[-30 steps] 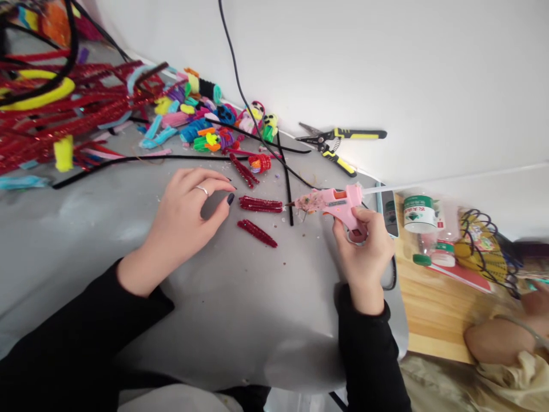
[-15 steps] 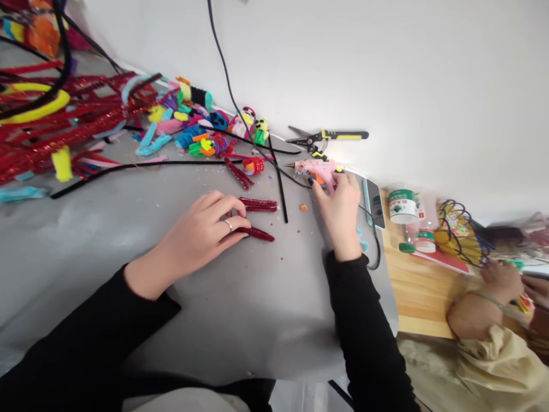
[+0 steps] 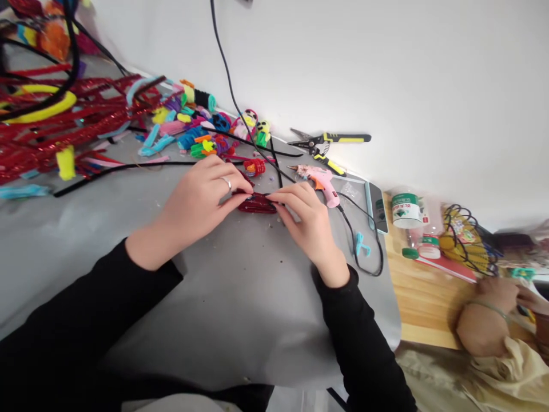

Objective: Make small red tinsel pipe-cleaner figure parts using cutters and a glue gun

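Dark red glitter pipe cleaner pieces (image 3: 257, 203) lie together on the grey mat between my hands. My left hand (image 3: 210, 191), with a ring on one finger, pinches their left end. From the right, my right hand (image 3: 302, 214) pinches the other end between thumb and fingers. The fingertips partly hide the pieces. Just behind them sits a small red coil (image 3: 254, 167) with orange in its middle. A pink hot glue gun (image 3: 319, 182) rests on the mat beyond my right hand, its nozzle pointing left.
Black-and-yellow pliers (image 3: 328, 140) lie by the wall. Red pipe cleaners (image 3: 86, 126) and small colourful figures (image 3: 249, 123) crowd the left and back. A phone (image 3: 377, 207), a cable (image 3: 360, 269) and bottles (image 3: 429, 240) are at right. Another person's hand (image 3: 495, 292) works beyond.
My right hand has let go of the glue gun and moved left to the red pieces. My left hand has brought the nearer red piece up against the other bundle.
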`<state>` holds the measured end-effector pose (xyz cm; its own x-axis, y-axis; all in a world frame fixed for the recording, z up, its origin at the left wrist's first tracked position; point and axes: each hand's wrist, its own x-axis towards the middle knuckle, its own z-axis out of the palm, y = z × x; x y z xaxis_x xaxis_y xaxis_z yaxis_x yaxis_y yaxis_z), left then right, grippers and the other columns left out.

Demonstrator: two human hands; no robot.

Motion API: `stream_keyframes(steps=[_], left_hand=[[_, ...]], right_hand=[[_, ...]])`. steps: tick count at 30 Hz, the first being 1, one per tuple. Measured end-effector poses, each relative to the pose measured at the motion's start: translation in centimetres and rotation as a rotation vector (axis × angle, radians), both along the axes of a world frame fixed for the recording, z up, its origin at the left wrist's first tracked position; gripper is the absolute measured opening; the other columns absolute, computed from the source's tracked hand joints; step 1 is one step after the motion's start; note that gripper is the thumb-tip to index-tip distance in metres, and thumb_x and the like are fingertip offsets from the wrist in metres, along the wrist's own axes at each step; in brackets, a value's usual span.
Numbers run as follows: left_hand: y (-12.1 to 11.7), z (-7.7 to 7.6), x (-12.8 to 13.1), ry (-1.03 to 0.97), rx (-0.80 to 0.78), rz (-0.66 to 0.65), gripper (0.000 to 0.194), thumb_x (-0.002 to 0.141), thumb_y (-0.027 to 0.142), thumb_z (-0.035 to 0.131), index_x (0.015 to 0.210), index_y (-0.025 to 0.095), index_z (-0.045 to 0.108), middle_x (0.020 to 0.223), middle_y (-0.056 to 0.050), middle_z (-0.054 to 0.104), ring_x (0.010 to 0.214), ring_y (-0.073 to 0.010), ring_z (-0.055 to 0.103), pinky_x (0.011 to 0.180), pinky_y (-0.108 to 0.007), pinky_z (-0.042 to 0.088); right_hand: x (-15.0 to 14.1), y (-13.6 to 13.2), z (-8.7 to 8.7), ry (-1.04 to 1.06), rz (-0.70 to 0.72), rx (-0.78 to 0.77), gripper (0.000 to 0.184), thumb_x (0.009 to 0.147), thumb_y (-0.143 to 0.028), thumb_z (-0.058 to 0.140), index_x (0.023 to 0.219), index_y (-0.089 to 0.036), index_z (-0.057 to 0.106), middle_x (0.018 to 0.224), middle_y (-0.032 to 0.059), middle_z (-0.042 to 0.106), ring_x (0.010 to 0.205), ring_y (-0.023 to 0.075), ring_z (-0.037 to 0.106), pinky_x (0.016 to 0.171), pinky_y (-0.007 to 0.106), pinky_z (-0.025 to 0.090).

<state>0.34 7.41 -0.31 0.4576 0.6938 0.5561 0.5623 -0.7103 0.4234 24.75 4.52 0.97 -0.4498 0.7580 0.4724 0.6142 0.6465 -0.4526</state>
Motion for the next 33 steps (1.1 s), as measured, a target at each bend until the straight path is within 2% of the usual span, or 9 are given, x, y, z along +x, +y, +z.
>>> stream_keyframes(steps=[4,9,17,26,33], left_hand=[[1.3,0.2,0.8,0.009,-0.092,0.001,0.024,0.108,0.030,0.057,0.099,0.023,0.078,0.101,-0.005,0.081,0.097,-0.0263,0.070,0.090,-0.040,0.056],[1.3,0.0,1.0,0.010,-0.217,0.032,0.022,0.102,0.026,0.058,0.100,0.022,0.080,0.100,-0.005,0.081,0.098,-0.0262,0.071,0.089,-0.037,0.057],[1.0,-0.3,0.9,0.043,-0.228,0.029,0.025,0.102,0.029,0.055,0.098,0.023,0.080,0.103,-0.006,0.081,0.099,-0.0271,0.070,0.090,-0.039,0.056],[0.8,-0.2,0.4,0.046,-0.287,0.009,0.030,0.103,0.036,0.053,0.100,0.024,0.081,0.107,-0.006,0.082,0.104,-0.0279,0.070,0.097,-0.041,0.056],[0.8,-0.7,0.1,0.032,-0.225,-0.051,0.025,0.104,0.038,0.058,0.103,0.025,0.079,0.108,-0.006,0.081,0.104,-0.0274,0.070,0.096,-0.043,0.056]], right_hand=[[0.8,0.8,-0.7,0.051,-0.098,-0.048,0.020,0.107,-0.017,0.059,0.109,-0.026,0.077,0.107,0.0071,0.079,0.104,0.0247,0.068,0.092,0.043,0.056],[1.0,1.1,-0.9,0.062,-0.130,-0.094,0.019,0.105,-0.015,0.061,0.101,-0.026,0.077,0.106,0.0058,0.078,0.104,0.0251,0.069,0.094,0.044,0.055],[0.8,1.1,-1.7,0.065,-0.107,-0.083,0.021,0.103,-0.010,0.062,0.099,-0.025,0.076,0.104,0.0060,0.077,0.101,0.0243,0.065,0.094,0.043,0.054],[0.7,1.0,-2.1,0.042,-0.112,-0.103,0.022,0.106,-0.014,0.059,0.098,-0.026,0.077,0.104,0.0066,0.076,0.101,0.0246,0.065,0.094,0.045,0.054],[0.8,1.1,-2.2,0.046,-0.099,-0.103,0.024,0.107,-0.016,0.058,0.098,-0.026,0.078,0.103,0.0068,0.076,0.101,0.0249,0.064,0.092,0.045,0.055]])
